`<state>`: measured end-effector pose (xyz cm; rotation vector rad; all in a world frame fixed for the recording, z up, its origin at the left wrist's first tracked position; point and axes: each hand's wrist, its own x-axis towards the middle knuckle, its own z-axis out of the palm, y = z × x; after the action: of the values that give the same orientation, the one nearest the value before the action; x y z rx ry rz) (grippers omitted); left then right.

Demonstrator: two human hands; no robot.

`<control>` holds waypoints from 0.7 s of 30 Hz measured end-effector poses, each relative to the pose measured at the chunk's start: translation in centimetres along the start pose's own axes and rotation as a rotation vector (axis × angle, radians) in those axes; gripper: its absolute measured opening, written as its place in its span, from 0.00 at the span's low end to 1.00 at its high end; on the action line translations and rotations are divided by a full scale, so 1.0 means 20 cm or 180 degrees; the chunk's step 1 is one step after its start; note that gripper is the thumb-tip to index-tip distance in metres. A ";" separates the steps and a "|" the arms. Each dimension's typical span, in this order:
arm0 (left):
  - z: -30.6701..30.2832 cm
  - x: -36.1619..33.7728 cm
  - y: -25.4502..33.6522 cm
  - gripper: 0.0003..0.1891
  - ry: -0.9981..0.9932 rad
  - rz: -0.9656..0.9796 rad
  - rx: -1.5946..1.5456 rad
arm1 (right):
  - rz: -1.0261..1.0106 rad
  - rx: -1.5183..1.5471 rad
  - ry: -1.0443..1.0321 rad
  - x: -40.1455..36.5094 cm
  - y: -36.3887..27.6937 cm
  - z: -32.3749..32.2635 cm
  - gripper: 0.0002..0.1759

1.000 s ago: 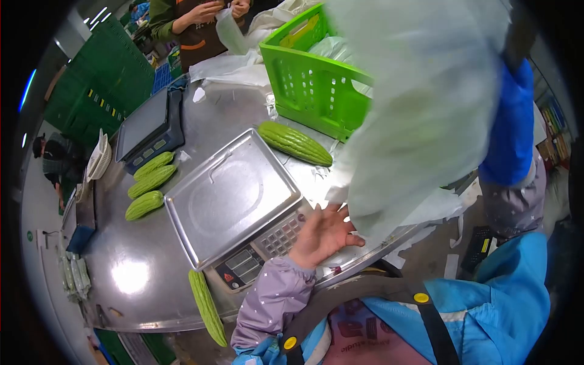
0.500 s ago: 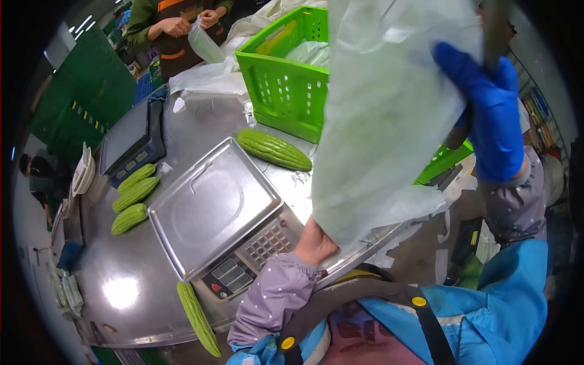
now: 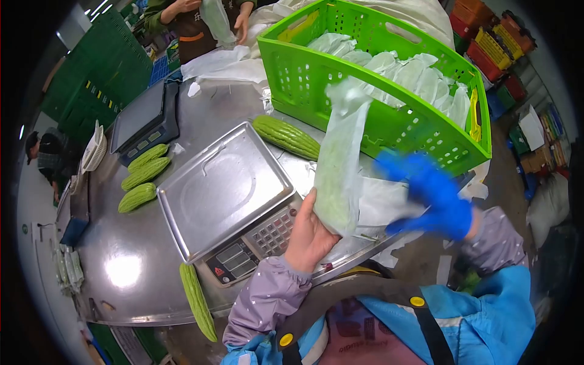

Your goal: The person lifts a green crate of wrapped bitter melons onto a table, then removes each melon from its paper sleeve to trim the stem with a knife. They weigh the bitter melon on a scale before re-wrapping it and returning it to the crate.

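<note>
My left hand (image 3: pixel 313 238), bare, is wrapped round the lower end of a thin white bag (image 3: pixel 342 170) with a pale green gourd inside, held upright. Just right of the bag is my right hand (image 3: pixel 429 194) in a blue glove, blurred by motion, its fingers apart and touching nothing I can make out. A steel-topped weighing scale (image 3: pixel 225 188) lies left of my left hand, its pan bare. One bitter gourd (image 3: pixel 286 137) rests behind the scale, another (image 3: pixel 196 302) at its front left, and several lie further left, one of them here (image 3: pixel 137 198).
A green crate (image 3: pixel 420 121) holding several wrapped gourds stands behind my hands. A second dark scale (image 3: pixel 145 118) is at the back left of the metal table (image 3: pixel 109 243). Across the table, a person (image 3: pixel 201 24) handles a white bag. Stacked crates (image 3: pixel 496 42) are at the back right.
The bag, large and close to the camera before, now hangs lower and narrower in my left hand. My right hand has come down and left, away from the bag's top. The view has shifted, showing more crate.
</note>
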<state>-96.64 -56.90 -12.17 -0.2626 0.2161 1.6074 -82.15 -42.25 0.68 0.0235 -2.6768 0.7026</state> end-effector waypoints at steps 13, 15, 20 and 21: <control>-0.22 0.01 -0.03 0.34 -0.0428 -0.0487 0.0151 | 0.0355 0.0332 0.0818 0.19 0.02 0.11 0.19; -0.34 0.01 -0.04 0.38 0.0197 -0.0250 0.0141 | 0.0420 0.0433 0.0800 0.18 0.03 0.14 0.17; -0.44 0.08 -0.06 0.34 -0.0089 0.0023 0.0904 | 0.1171 0.0951 0.0819 0.17 -0.15 0.09 0.10; -0.48 0.12 -0.08 0.34 -0.0378 0.0045 0.1219 | 0.0955 0.0893 0.0793 0.18 -0.13 0.12 0.10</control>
<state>-94.76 -57.48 -22.05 0.1292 0.4278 1.5545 -86.10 -45.50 1.24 -0.3741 -2.3479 1.0919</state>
